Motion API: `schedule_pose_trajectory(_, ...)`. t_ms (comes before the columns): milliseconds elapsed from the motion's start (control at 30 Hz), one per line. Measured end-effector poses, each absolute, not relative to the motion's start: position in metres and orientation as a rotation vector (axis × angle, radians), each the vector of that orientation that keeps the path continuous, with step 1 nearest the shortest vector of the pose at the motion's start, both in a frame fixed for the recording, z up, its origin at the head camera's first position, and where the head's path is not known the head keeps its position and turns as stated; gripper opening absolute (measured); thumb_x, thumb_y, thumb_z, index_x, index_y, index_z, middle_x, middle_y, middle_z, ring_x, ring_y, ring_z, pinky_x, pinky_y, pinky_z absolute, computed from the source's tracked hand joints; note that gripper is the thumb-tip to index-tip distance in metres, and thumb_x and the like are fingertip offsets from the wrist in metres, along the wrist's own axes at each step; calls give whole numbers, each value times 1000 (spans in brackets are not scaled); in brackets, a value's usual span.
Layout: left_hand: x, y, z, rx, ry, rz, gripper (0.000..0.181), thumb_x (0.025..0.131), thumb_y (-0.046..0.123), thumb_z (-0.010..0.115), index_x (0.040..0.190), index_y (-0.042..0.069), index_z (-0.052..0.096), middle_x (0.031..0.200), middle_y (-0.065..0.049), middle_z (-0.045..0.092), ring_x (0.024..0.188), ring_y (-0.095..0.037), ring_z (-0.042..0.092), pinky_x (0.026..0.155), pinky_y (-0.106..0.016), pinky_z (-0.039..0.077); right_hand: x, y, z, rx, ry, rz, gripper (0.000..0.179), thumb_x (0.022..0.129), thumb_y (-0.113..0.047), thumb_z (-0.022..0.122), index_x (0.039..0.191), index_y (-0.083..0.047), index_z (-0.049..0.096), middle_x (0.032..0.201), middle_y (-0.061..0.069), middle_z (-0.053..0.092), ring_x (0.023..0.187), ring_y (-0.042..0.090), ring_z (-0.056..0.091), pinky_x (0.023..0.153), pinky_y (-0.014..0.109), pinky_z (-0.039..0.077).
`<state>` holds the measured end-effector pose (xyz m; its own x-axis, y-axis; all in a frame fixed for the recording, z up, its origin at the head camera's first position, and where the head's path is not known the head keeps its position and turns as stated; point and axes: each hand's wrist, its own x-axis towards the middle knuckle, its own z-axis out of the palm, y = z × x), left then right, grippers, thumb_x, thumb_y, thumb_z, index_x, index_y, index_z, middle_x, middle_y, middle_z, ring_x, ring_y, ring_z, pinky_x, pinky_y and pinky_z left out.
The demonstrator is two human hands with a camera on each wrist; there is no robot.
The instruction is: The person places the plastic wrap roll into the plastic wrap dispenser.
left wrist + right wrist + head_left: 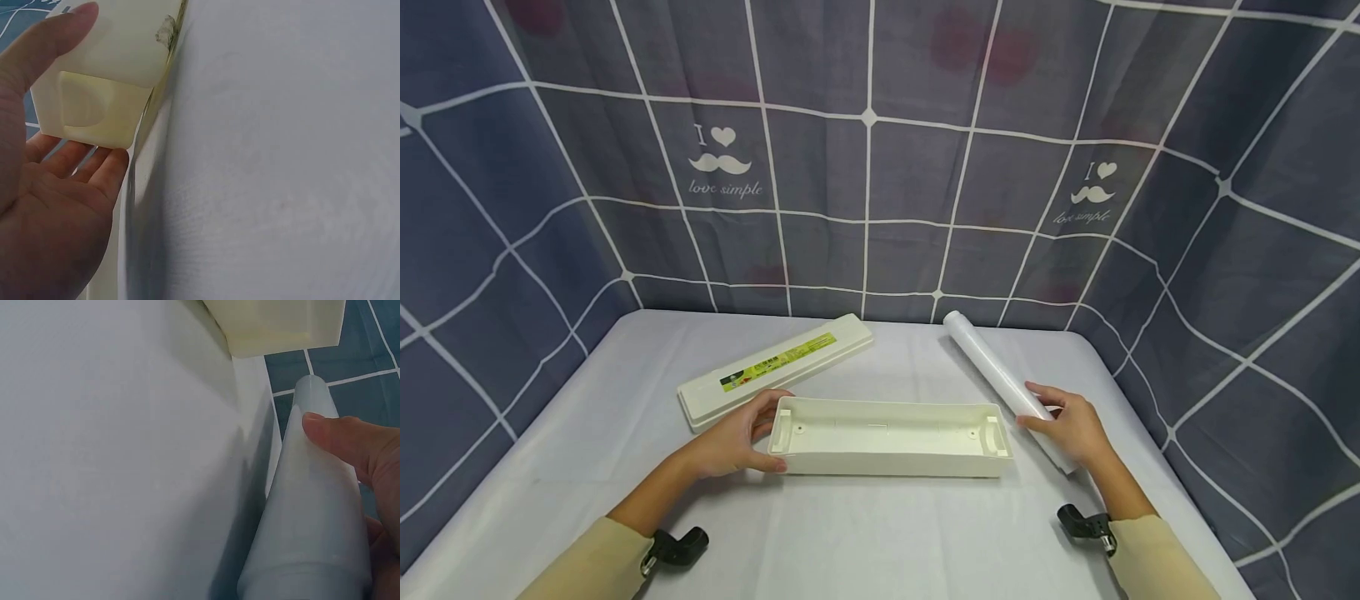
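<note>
A long cream plastic box (887, 464), open at the top, stands in the middle of the table. My left hand (730, 442) grips its left end, thumb on the near side and fingers on the far side. To the right, my right hand (1073, 427) holds a white roll of cling film (988, 358) between thumb and fingers; the roll slants away toward the back. In the right wrist view, the thumb lies along the top of the roll (309, 494). A cream lid (797, 343) with a green label lies behind the box at the left, apart from it.
A white cloth covers the table (850, 542). Dark grey-blue checked curtains (917, 183) close off the back and both sides. A black wrist mount (679, 547) is on the left sleeve, and another black mount (1084, 523) is on the right.
</note>
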<state>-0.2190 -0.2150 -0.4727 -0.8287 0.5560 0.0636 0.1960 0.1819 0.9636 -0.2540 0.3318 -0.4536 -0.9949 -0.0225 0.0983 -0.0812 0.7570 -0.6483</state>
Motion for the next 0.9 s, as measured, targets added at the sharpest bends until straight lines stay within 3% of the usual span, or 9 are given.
schedule_pose_trajectory(333, -219, -214, -473, 723, 2174, 1689, 101, 69, 2, 93, 150, 1, 32, 152, -23, 41, 145, -43, 39, 109, -10, 40, -259, 327, -437, 165, -2844, 1010, 68, 80, -28, 89, 141, -14, 63, 130, 18, 70, 95, 25, 67, 67, 28, 55)
schedule_pose_trajectory(633, -218, -210, -474, 739, 2150, 1703, 101, 70, 2, 92, 151, 1, 31, 153, -23, 40, 145, -45, 39, 109, -13, 43, -265, 322, -422, 214, -2824, 1010, 68, 80, -36, 89, 140, -18, 64, 134, 12, 69, 102, 27, 67, 70, 25, 56)
schedule_pose_trajectory(900, -216, -207, -472, 734, 2155, 1695, 103, 71, 3, 93, 153, 4, 31, 153, -20, 41, 146, -44, 39, 111, -11, 40, -267, 310, -409, 267, -2811, 1020, 67, 78, -32, 91, 139, -16, 66, 126, 12, 72, 98, 24, 67, 68, 24, 55)
